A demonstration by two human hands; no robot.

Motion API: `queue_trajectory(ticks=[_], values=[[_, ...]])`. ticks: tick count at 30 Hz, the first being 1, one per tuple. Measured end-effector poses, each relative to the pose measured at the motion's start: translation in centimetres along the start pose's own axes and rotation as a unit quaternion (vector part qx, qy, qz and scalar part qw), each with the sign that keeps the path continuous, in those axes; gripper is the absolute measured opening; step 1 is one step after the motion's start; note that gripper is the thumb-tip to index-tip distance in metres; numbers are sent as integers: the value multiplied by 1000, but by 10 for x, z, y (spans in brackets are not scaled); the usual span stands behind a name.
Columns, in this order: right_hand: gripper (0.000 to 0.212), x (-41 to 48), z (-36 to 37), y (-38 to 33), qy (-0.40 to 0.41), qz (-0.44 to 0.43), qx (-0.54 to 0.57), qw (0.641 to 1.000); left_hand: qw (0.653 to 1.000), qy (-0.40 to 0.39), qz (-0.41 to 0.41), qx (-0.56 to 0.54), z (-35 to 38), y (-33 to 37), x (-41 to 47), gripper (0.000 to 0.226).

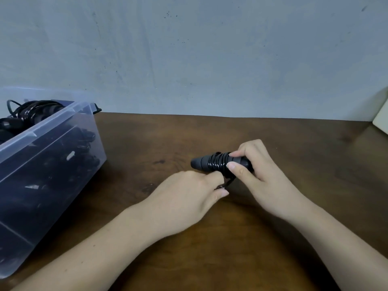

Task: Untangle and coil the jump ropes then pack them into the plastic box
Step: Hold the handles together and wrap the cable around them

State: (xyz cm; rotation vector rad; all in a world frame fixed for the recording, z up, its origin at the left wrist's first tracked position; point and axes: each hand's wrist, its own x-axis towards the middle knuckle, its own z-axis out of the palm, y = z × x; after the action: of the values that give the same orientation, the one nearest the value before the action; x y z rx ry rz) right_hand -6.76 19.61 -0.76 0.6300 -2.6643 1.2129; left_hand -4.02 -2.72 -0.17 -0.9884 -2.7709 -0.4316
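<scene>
A black jump rope [212, 163] lies sideways above the brown table, its cord wound in tight turns round the handles. My right hand [258, 171] grips the right end of the bundle, thumb and forefinger pressed on the coils. My left hand [189, 196] is just below and left of it, fingers curled, pinching the loose end of the cord [225, 184] that hangs from the coil. The clear plastic box [63, 131] stands at the left edge of the table and holds several dark coiled ropes [31, 112].
The wooden table [231, 248] runs back to a grey wall [189, 49]. A pale cream object [381, 120] sits at the far right edge by the wall.
</scene>
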Motion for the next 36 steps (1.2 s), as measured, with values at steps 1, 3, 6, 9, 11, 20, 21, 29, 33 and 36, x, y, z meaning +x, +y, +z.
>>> queue_trajectory(ticks=[1, 3, 6, 9, 11, 20, 21, 29, 33, 36], values=[[11, -1, 2, -1, -16, 7, -2, 1000, 1000, 30, 4, 7, -5, -4, 0, 32], [8, -2, 5, -3, -40, 12, 13, 999, 996, 89, 10, 18, -14, -14, 0, 30], [6, -5, 9, -11, -53, 13, 79, 995, 991, 128, -19, -43, -26, -33, 0, 36], [10, -7, 11, -16, -73, 13, 156, 985, 986, 136, -8, -93, -29, -47, 2, 39], [16, -9, 10, -18, -95, 15, 208, 973, 985, 137, 3, -103, -25, -56, 2, 43], [15, -10, -10, -27, -116, 34, 489, 864, 987, 95, -53, -117, 14, -65, 7, 20], [13, -9, -12, -27, -114, 34, 515, 849, 979, 89, -77, -168, 19, -60, 6, 15], [8, -4, -10, -22, -11, -4, 485, 875, 920, 48, -145, -361, 21, -10, 13, 31], [26, -7, -2, -22, -4, -31, 314, 949, 845, 4, -159, -511, 17, -13, 6, 27], [22, -7, 0, -20, 20, -43, 233, 971, 811, -12, -152, -564, 9, -16, 5, 20]])
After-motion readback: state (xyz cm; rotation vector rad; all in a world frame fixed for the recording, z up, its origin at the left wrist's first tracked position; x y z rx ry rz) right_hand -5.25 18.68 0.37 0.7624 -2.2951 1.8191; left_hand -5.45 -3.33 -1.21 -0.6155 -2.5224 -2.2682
